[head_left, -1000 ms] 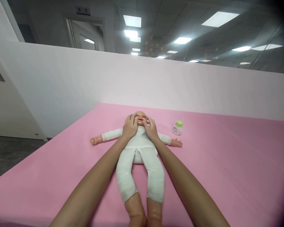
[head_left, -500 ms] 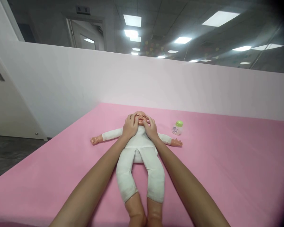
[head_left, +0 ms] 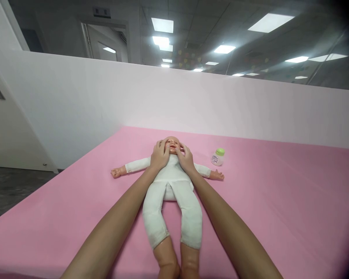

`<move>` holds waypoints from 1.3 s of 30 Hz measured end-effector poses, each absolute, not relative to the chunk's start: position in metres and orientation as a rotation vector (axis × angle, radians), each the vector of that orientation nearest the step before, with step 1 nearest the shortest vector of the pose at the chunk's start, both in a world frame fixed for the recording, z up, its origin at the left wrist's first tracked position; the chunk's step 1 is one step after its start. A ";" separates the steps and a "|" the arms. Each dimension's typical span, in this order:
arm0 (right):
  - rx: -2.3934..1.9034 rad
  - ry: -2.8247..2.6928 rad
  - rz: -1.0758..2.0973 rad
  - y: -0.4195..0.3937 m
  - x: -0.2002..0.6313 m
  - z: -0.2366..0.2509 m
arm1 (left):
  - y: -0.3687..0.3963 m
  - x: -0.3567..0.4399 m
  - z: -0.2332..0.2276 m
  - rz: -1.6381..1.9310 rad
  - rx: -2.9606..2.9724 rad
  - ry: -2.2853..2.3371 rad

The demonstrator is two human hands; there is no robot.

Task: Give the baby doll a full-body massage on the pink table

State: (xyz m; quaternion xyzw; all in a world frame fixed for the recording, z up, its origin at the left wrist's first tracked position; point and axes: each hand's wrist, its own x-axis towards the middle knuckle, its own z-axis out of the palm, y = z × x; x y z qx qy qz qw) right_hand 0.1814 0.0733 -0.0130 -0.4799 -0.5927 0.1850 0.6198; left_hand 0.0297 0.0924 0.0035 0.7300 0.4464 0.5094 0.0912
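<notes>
A baby doll (head_left: 172, 170) with a white cloth body lies on its back, its head away from me and its arms spread to both sides. My left hand (head_left: 159, 155) rests against the left side of the doll's face, thumb by the mouth and fingers stretched up along the cheek. On the other cheek lies my right hand (head_left: 185, 158), its thumb near the mouth corner and its fingers extended around the side of the head. Both hands are open and touch the doll. Parts of its cheeks and shoulders are hidden beneath them.
A pink-covered table (head_left: 267, 193) carries the doll. Right of the doll's head stands a small clear bottle (head_left: 218, 159) with a green cap. A white partition (head_left: 192, 100) rises behind the table, and a door (head_left: 8, 128) is at the left.
The fingers of my right hand have shifted slightly outward and down along the doll's cheek. My left hand, the doll and the bottle stay practically where they were.
</notes>
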 end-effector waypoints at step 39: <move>-0.972 -1.302 0.629 0.073 0.184 -0.012 | 0.105 0.019 -0.007 1.511 2.093 1.029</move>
